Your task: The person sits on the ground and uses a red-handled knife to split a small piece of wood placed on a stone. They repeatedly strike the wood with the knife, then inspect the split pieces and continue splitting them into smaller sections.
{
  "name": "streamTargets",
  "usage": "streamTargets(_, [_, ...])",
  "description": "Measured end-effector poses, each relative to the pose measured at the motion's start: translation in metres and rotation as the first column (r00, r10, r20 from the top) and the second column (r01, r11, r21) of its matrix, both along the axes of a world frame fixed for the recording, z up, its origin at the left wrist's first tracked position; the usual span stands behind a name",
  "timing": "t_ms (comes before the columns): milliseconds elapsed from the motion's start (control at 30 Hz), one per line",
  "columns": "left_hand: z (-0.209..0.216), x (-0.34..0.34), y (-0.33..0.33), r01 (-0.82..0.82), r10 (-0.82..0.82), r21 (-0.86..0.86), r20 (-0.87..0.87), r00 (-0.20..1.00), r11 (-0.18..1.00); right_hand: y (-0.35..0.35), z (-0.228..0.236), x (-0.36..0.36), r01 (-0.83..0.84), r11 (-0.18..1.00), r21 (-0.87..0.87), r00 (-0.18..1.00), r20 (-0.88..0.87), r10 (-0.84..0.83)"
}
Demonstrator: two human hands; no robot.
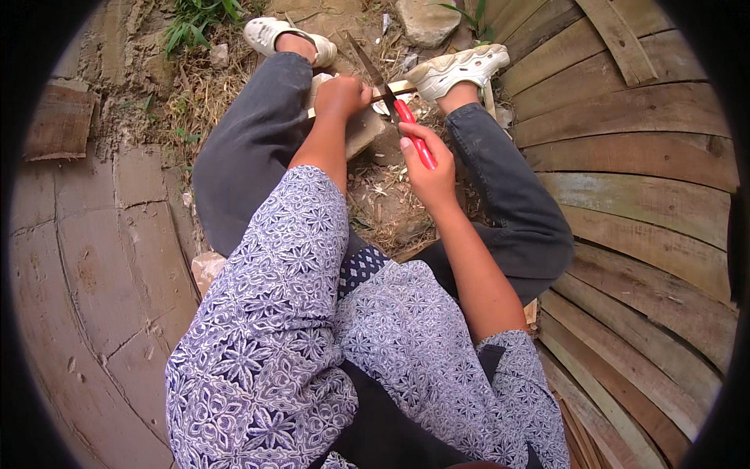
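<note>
My left hand (340, 98) is closed in a fist on a narrow strip of wood (397, 88) that lies crosswise between my feet. My right hand (432, 168) grips the red handle of a long-bladed knife (367, 62). Its dark blade points away and to the left, crossing over the strip just right of my left fist. Whether the edge touches the wood I cannot tell. Below the left fist, a pale flat block or stone (363, 133) partly shows. The fingers of my left hand are mostly hidden by its back.
My feet in white clogs (461, 70) rest on either side, knees bent outward. A wall of wooden planks (625, 172) curves along the right. Cracked grey ground (101, 273) lies left. Straw and wood shavings cover the soil, with a large stone (427, 21) beyond my feet.
</note>
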State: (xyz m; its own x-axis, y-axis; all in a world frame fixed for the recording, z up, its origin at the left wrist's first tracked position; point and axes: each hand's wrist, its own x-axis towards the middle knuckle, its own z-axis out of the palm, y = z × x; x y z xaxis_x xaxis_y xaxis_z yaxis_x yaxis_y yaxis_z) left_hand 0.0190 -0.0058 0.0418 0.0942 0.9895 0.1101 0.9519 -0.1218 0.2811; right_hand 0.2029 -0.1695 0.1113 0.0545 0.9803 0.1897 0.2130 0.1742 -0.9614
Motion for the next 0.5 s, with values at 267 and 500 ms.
streamTargets(267, [-0.001, -0.002, 0.006, 0.137, -0.138, 0.023, 0.016, 0.99, 0.99, -0.006, -0.001, -0.006, 0.044, 0.999, 0.015, 0.997, 0.057, -0.045])
streamTargets(500, [-0.021, -0.011, 0.0, 0.048, -0.056, 0.122, 0.059, 0.997, 0.991, -0.015, -0.002, -0.01, 0.022, 1.0, 0.018, 0.998, 0.058, -0.023])
